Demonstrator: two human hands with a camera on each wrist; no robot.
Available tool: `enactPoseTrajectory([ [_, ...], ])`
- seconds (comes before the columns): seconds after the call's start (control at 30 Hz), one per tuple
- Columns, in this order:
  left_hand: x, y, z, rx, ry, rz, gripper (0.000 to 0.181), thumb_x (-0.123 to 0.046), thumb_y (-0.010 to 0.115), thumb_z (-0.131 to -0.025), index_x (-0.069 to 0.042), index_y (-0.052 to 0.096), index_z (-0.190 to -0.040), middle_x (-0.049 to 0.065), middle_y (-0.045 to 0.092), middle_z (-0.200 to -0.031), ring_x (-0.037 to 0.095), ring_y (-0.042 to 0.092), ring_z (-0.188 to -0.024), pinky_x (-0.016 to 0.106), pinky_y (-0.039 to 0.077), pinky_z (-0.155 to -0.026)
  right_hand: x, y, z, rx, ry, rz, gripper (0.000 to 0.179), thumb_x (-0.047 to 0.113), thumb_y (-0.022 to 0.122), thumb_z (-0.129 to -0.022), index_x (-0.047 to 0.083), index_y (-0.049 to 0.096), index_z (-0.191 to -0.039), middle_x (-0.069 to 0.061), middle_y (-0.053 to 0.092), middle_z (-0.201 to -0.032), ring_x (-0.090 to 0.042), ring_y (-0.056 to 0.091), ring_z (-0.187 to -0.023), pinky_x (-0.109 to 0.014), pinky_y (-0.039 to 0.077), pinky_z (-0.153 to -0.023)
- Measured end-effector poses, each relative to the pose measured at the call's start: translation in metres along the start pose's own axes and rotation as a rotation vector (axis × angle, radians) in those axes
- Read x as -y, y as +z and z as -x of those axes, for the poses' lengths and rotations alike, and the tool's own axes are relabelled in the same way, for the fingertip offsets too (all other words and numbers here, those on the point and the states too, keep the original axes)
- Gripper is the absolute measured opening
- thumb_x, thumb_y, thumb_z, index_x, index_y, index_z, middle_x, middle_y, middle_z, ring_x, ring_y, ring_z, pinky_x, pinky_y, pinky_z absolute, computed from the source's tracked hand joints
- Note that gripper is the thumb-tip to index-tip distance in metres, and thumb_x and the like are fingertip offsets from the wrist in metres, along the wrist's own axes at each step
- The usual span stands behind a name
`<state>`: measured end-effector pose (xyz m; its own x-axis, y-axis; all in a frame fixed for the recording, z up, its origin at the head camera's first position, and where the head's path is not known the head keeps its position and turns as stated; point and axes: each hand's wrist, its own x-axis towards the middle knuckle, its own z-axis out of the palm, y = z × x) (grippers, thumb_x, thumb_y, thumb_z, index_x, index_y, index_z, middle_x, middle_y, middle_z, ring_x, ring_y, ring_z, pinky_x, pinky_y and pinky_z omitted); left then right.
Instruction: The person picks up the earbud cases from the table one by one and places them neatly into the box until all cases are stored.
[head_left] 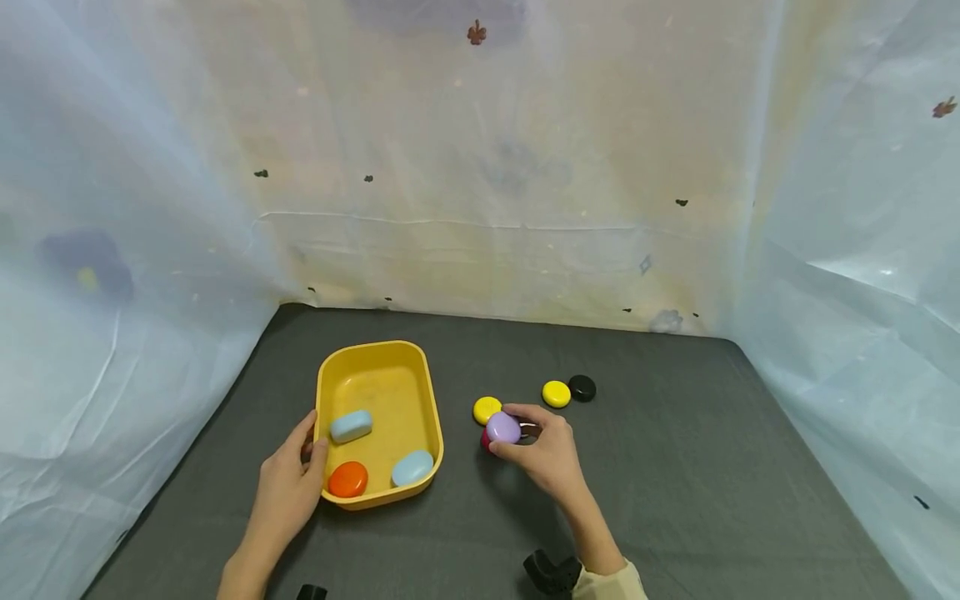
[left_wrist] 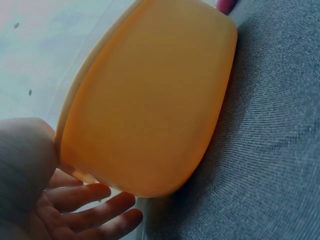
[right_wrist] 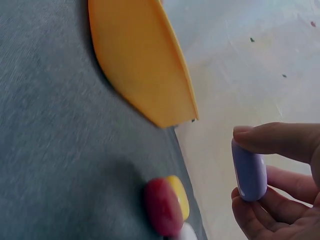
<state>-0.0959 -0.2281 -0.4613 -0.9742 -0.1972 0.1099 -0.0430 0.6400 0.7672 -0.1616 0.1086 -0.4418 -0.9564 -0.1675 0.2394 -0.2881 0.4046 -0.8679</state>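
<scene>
My right hand (head_left: 551, 454) pinches a glossy purple pebble-shaped piece (head_left: 503, 427) between thumb and fingers, raised above the cloth as the right wrist view shows. Partly behind it in the head view is a crimson piece (head_left: 486, 440), with a yellow piece (head_left: 487, 409) close by. A white piece (right_wrist: 187, 234) shows beside the crimson one in the right wrist view. At the yellow tray's (head_left: 433, 392) left side, my left hand (head_left: 288, 492) touches the rim and outer wall, its fingers loosely spread. Inside the tray lie two light blue pieces (head_left: 351, 426) and an orange one (head_left: 348, 479).
Another yellow piece (head_left: 556, 394) and a black piece (head_left: 582, 387) lie side by side beyond my right hand. Dark grey cloth (head_left: 712, 467) covers the table, with pale plastic sheeting (head_left: 487, 183) hanging at the back and sides. A black object (head_left: 552, 573) is near my right wrist.
</scene>
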Motion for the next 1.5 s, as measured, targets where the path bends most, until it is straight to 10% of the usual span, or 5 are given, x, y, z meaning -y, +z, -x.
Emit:
enactPoseTrajectory([
  [0.93, -0.006, 0.006, 0.001, -0.024, 0.040, 0.002, 0.053, -0.021, 0.045, -0.106, 0.002, 0.031, -0.152, 0.029, 0.046, -0.140, 0.040, 0.053, -0.118, 0.056, 0.049, -0.090, 0.037, 0.056, -0.006, 0.223, -0.112, -0.097, 0.048, 0.009, 0.087, -0.075, 0.005, 0.068, -0.118, 0.000, 0.065, -0.111, -0.016, 0.063, -0.096, -0.038, 0.054, -0.087],
  [1.5, -0.005, 0.007, 0.000, -0.030, 0.043, -0.010, 0.053, -0.019, 0.046, -0.106, 0.003, 0.030, -0.152, 0.029, 0.045, -0.142, 0.041, 0.051, -0.121, 0.057, 0.047, -0.091, 0.043, 0.071, -0.005, 0.197, -0.201, -0.023, 0.048, 0.007, 0.088, -0.074, 0.004, 0.068, -0.118, -0.003, 0.065, -0.110, -0.015, 0.062, -0.095, -0.031, 0.054, -0.085],
])
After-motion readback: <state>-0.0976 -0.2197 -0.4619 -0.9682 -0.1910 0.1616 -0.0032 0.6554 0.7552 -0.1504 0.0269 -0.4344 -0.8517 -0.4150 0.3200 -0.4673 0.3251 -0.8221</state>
